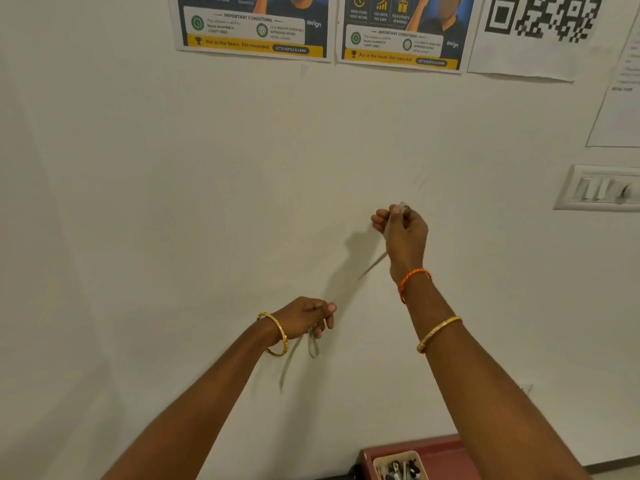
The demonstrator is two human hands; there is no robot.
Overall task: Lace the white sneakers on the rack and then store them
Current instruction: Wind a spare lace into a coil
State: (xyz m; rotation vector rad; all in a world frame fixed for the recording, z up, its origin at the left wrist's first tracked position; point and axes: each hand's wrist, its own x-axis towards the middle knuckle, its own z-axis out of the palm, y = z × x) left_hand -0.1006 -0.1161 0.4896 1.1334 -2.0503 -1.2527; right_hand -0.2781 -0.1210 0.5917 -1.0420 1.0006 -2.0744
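While stretched taut in front of the wall, white shoelace [372,266] pinched at both ends, no sneakers or rack anywhere in view.

Right hand [403,233] up high, clenched on one end of the lace; left hand [304,317] lower, fist closed round the other end, loose tail dangling beneath. Looks like straightening the lace before threading; next calls for looking down, finding a sneaker, feeding a tip through the first eyelet. Behind, posters [252,26] reading "IMPORTANT CONDITIONS", "awign", "Put in the hours. Get rewarded"; QR code [540,15] alongside.
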